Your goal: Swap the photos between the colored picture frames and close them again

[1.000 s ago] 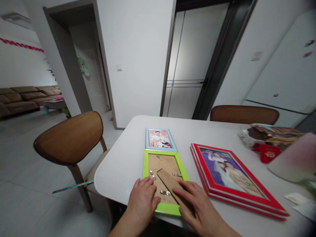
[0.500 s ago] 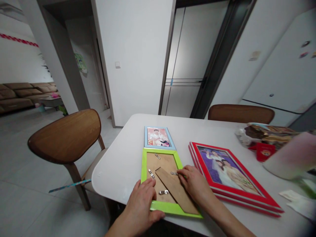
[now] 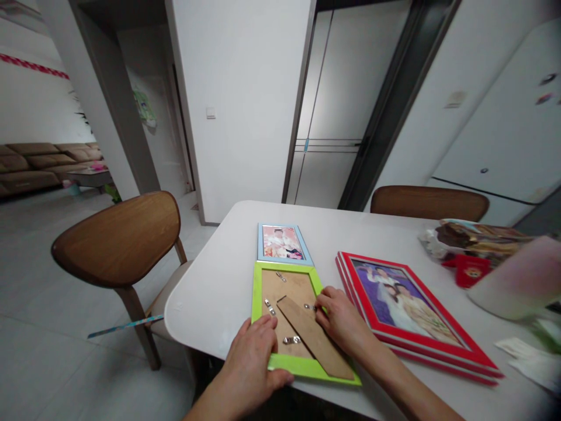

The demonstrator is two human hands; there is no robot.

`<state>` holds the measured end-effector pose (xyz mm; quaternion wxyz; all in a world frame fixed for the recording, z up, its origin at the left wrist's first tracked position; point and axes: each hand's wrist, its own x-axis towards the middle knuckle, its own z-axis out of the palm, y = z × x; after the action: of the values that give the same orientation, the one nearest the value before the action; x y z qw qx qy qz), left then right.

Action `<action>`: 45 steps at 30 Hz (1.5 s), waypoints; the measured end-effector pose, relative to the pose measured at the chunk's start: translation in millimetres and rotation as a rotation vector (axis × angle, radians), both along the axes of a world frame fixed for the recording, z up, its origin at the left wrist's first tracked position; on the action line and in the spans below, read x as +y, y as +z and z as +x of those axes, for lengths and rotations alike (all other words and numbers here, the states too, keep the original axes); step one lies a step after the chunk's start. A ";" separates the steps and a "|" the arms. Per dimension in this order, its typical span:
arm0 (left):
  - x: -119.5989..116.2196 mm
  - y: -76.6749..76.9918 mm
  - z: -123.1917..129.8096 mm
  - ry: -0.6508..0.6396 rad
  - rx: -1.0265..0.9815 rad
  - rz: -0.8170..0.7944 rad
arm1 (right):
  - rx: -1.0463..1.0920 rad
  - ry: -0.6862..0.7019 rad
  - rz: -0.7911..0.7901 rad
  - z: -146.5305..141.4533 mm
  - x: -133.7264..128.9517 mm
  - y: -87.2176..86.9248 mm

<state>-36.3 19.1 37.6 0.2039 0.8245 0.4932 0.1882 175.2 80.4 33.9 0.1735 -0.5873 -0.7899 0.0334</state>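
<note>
A green picture frame (image 3: 258, 289) lies face down at the table's near edge, its brown backboard (image 3: 298, 286) showing. Several small metal clips and a slanted brown stand leg (image 3: 313, 339) are on the back. My left hand (image 3: 256, 354) grips the frame's lower left corner, fingers over the left side and thumb along the bottom rim. With curled fingers, my right hand (image 3: 342, 318) presses at the right-hand metal clip (image 3: 309, 306), beside the frame's right rim; the fingertips are partly hidden. Touching the frame's far side, a light blue picture frame (image 3: 283, 242) lies photo up.
Stacked red picture frames (image 3: 407, 304) lie close to my right forearm. Farther right are a white-pink container (image 3: 512, 280), a red packet (image 3: 472, 270), a plastic bag (image 3: 438, 242) and paper scraps (image 3: 521, 354). Wooden chairs stand at the left (image 3: 123, 240) and far right (image 3: 429, 202).
My right fingers have shifted slightly up and curled more at the right-hand clip. My left hand stays on the frame's corner. The view has tilted a little.
</note>
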 end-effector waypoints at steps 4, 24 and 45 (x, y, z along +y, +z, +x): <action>1.7 1.3 -0.5 -0.022 0.005 -0.015 | 0.090 0.067 0.066 -3.4 -16.0 1.6; 0.2 -5.7 -2.1 -0.025 -0.046 0.009 | 0.135 0.432 -0.054 -27.1 -60.5 19.5; 0.1 -8.0 -1.6 -0.026 -0.207 0.041 | 0.158 0.282 -0.107 -68.1 -4.9 5.1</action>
<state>-37.9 19.2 29.6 0.2390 0.8111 0.4547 0.2797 107.2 75.5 39.0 0.1971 -0.4747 -0.8454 0.1454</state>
